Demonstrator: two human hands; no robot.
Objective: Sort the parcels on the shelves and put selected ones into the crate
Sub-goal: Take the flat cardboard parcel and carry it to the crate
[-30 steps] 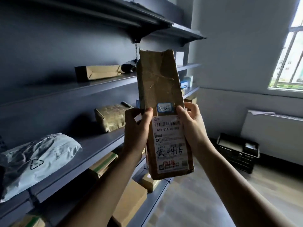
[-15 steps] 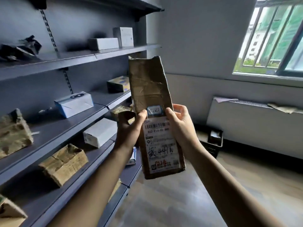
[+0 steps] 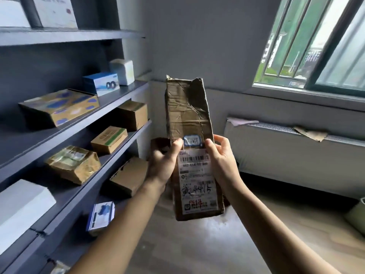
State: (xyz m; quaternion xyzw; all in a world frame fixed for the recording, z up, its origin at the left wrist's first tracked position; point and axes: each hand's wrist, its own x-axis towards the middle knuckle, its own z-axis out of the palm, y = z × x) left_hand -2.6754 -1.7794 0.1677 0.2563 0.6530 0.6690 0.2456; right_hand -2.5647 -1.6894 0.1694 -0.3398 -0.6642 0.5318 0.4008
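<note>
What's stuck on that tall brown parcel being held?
A white shipping label with barcodes and handwriting, a blue sticker above it. Thumbs cover the label's top corners; the back of the parcel is hidden.

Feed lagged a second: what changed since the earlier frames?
The view has moved on along the grey metal shelves toward the end wall, so different boxes show, and the black crate seen earlier on the floor is out of sight. Nothing was taken up or let go. The tall, dented brown cardboard parcel stays upright, label facing the camera, in the same grip of the left hand and right hand.
</note>
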